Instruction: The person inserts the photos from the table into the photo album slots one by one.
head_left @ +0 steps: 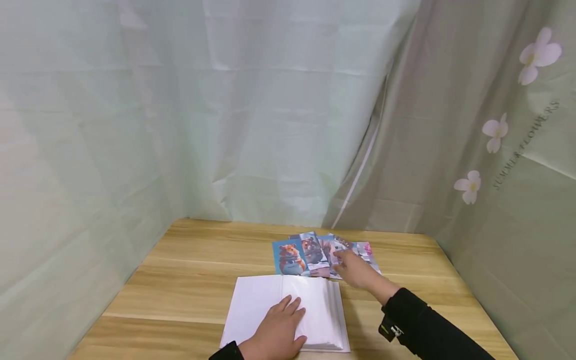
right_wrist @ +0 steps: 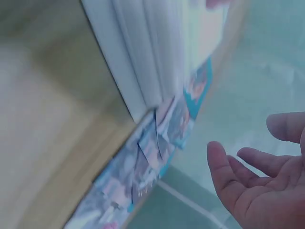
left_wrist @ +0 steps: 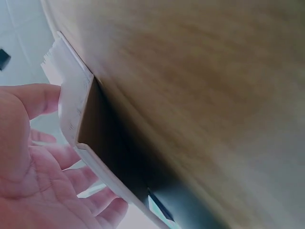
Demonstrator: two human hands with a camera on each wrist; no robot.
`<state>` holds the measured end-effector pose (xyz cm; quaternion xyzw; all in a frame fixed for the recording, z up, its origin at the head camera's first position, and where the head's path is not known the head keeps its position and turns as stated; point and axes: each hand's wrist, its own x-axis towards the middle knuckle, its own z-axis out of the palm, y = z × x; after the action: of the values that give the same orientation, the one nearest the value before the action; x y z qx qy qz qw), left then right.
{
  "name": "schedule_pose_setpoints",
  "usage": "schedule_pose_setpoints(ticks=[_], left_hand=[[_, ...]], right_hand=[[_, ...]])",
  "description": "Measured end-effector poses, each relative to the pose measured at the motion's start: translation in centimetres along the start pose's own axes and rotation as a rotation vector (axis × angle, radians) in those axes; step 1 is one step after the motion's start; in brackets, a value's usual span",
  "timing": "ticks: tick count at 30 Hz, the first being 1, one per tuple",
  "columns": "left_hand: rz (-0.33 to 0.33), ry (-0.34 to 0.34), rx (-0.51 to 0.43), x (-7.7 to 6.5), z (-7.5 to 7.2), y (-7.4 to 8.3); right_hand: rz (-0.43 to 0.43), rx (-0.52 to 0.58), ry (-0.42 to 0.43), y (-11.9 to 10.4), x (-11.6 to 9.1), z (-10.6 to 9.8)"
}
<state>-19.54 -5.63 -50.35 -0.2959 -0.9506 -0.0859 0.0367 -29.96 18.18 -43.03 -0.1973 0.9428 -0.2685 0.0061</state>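
Note:
A white photo album [head_left: 258, 292] lies opened on the table, with clear sleeve pages [head_left: 315, 305] stacked on its right side. My left hand [head_left: 276, 332] rests across the album near the fold, fingers spread. In the left wrist view, the thumb [left_wrist: 45, 100] touches the page edges. Behind the album, several printed picture cards [head_left: 315, 250] overlap in a row; the leftmost card [head_left: 290, 257] has an orange hamster on blue. Over the right-hand cards hovers my right hand [head_left: 355, 270], its fingers loosely bent and nothing between them in the right wrist view.
The wood-grain table [head_left: 180, 280] is bordered at the back and both sides by pale hanging curtains [head_left: 288, 125]. Flowers and lettering are printed on the right-hand curtain [head_left: 517, 225]. The cards lie close to the album's far edge.

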Motion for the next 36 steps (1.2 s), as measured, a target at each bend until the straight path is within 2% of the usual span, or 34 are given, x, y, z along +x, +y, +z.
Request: schedule_pose_setpoints(ticks=[7, 12, 14, 21, 26, 31, 36], left_hand=[[-0.028, -0.043, 0.017, 0.2, -0.7, 0.1], [-0.040, -0.081, 0.008, 0.3, -1.0, 0.2], [-0.033, -0.076, 0.017, 0.3, -0.8, 0.2], [-0.022, -0.033, 0.071, 0.3, 0.0, 0.4], [-0.017, -0.034, 0.078, 0.5, 0.4, 0.3], [-0.035, -0.071, 0.062, 0.8, 0.4, 0.3], [-0.035, -0.077, 0.065, 0.9, 0.3, 0.3]], right_hand=[[0.084, -0.022, -0.051, 0.6, 4.9, -1.0], [0.165, 0.024, -0.057, 2.0, 7.7, -0.2], [0.203, 0.047, -0.050, 2.7, 8.3, 0.4], [0.306, 0.188, -0.019, 5.3, 9.0, 2.0], [0.405, 0.168, 0.025, 6.7, 9.0, 3.0], [0.437, 0.206, 0.031, 6.6, 9.2, 3.6], [0.472, 0.256, 0.031, 5.9, 9.1, 3.7]])
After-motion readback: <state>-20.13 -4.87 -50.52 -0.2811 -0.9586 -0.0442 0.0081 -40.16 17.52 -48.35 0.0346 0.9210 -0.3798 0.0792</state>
